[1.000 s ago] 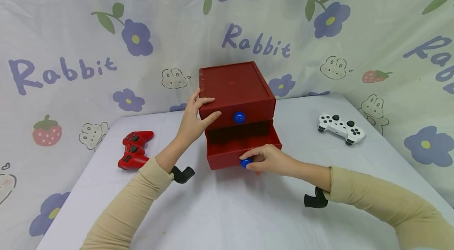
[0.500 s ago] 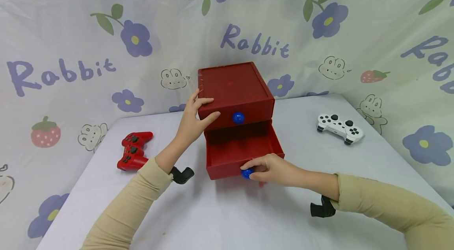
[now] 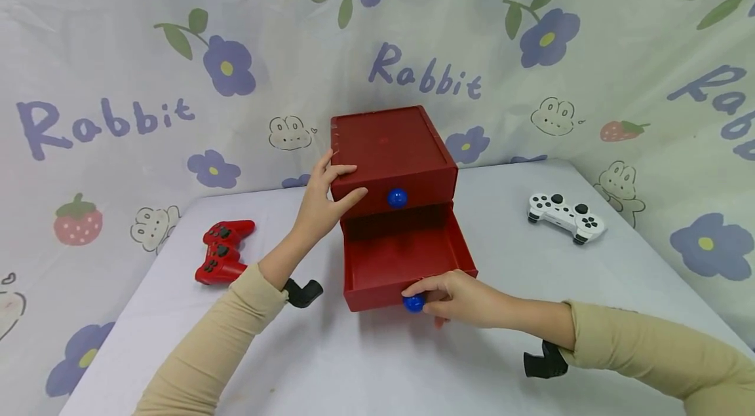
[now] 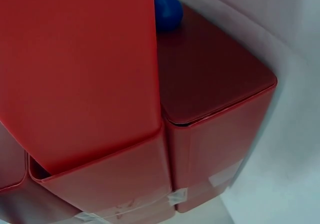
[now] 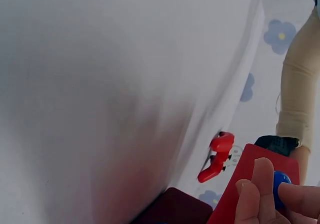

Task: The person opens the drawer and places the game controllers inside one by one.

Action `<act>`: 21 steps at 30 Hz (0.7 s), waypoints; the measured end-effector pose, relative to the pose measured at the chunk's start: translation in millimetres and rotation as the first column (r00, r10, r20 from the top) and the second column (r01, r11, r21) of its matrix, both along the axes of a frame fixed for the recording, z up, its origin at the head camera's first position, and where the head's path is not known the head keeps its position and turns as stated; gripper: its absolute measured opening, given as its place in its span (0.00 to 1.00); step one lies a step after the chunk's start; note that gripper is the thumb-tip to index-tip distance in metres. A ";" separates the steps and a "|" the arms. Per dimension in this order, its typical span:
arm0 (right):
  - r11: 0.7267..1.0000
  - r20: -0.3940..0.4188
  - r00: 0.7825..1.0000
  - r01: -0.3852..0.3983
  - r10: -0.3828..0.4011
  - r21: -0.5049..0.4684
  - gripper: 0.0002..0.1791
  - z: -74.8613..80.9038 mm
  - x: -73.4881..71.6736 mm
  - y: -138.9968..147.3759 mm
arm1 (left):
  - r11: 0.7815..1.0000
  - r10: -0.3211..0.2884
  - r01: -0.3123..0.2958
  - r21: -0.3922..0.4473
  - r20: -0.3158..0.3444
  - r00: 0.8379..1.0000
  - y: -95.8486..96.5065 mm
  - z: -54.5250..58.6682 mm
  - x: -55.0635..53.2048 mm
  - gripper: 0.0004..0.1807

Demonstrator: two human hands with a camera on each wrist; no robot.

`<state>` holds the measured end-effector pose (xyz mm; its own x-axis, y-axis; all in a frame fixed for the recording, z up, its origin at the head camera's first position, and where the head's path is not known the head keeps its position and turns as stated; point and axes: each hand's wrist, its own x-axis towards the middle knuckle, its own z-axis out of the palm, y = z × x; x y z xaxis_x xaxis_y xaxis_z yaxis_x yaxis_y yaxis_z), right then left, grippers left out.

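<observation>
Right hand: we pinch the jutting lower drawer by its blue knob.
Left hand: spread wide, touching our cabinet's left front corner.
Cabinet: near the tabletop's back edge.
Red controller: near left edge.
White controller: near right edge.

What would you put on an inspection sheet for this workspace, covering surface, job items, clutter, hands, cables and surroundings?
Surface: table under a white cover.
Job's things: red drawer unit; upper drawer shut, its blue knob free; lower drawer pulled out.
Clutter: red controller on the left, partly hidden by the left sleeve; white controller on the right.
Grippers: left hand rests on the unit's near left corner; right hand pinches the lower knob with its fingers.
Cables: nothing seen.
Surroundings: pale backdrop printed with flowers, rabbits, strawberries and "Rabbit".
</observation>
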<state>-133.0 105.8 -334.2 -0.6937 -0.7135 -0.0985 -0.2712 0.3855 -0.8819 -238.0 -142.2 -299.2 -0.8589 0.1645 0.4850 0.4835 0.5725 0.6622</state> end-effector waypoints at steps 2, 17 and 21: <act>1.000 0.012 1.000 -0.003 0.003 -0.004 0.17 -0.7 1.6 0.3 | 1.000 0.004 -0.004 -0.006 -0.001 1.000 0.4 -0.1 0.5 0.24; 0.998 0.129 0.990 -0.060 0.062 -0.023 0.20 2.8 11.2 3.8 | 1.000 -0.001 0.001 -0.005 -0.001 1.000 0.4 0.5 1.2 0.23; 0.995 0.193 0.977 -0.092 0.096 -0.032 0.22 9.2 9.8 8.2 | 1.000 0.001 -0.001 -0.001 0.008 1.000 0.3 0.4 2.2 0.23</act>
